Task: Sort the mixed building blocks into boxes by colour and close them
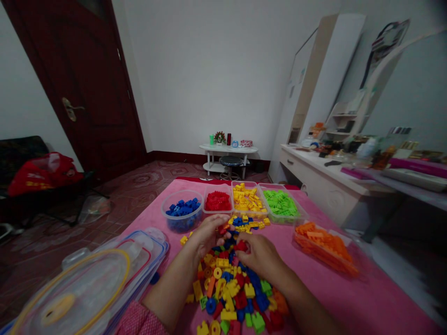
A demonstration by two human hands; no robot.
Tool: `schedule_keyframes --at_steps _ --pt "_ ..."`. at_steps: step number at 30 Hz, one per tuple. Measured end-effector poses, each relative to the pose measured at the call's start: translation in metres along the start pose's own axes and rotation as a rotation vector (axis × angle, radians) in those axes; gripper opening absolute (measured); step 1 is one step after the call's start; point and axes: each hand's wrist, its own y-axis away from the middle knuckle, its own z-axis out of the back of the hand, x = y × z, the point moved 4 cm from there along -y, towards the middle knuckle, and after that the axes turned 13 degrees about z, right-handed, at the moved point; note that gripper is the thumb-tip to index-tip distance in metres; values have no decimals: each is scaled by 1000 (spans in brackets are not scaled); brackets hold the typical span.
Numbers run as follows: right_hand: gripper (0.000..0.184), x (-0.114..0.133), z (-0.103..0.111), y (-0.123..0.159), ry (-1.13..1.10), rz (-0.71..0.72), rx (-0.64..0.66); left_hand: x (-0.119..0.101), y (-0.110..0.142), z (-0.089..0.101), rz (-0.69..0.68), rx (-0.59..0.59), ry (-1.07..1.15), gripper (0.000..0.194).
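A mixed pile of toy building bricks lies on the pink cloth in front of me, in yellow, red, blue, green and orange. At its far end my left hand is curled, palm turned inward, with red bricks in its fingers. How many it holds is hidden. My right hand pinches a red brick between thumb and fingers, just above the pile. Beyond both hands lie loose yellow and blue bricks.
Clear tubs stand along the back: blue bricks, red bricks, yellow bricks and green bricks. A tub of orange bricks sits at right. Stacked clear lids lie at left. A white dresser stands beyond the right edge.
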Motion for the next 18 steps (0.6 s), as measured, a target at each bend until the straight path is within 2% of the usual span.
schedule_keyframes --at_steps 4,7,10,14,18 --pt "10 -9 32 -5 -144 -41 -248 2 2 -1 75 -17 31 35" --pt "12 -2 47 -6 -316 22 -397 6 5 -10 165 103 95 43" --pt "12 9 46 -5 -412 79 -416 11 5 -19 226 220 139 49" --pt "16 14 38 -5 -456 77 -391 19 3 -25 274 308 187 55" --pt "22 8 39 -6 -531 55 -413 21 2 -25 240 233 215 41"
